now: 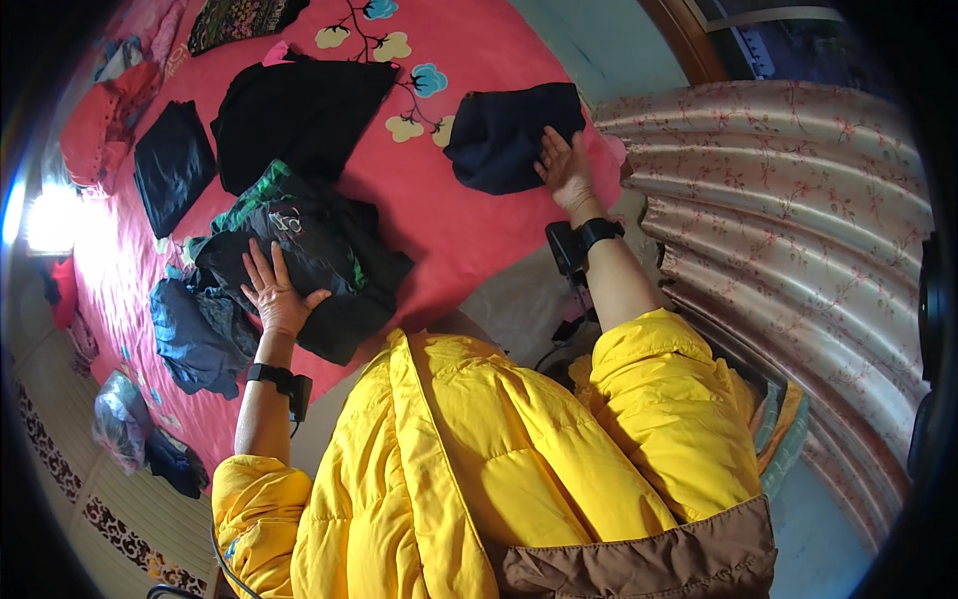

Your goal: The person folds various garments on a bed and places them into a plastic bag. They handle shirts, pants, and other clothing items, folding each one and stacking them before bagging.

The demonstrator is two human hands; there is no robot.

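My left hand [278, 293] lies with fingers spread on a rumpled dark garment [322, 232] that has green plaid parts and a small light print. At the right, my right hand [561, 166] rests on the edge of a folded navy cloth item [505, 142], palm partly up and fingers apart. Beyond the rumpled garment is a large black garment [299, 112] laid flat. A folded black garment [176, 168] lies left of it. Nearer me, a crumpled blue garment [196, 337] touches the dark pile. All lie on a red bedsheet [456, 232] with a flower print.
A red garment [97, 135] is at the far left, near a bright light. A patterned cloth [243, 22] lies at the far edge. A filled plastic bag [121, 423] and dark cloth [176, 460] sit at the lower left. A shiny flowered curtain [778, 180] hangs at the right.
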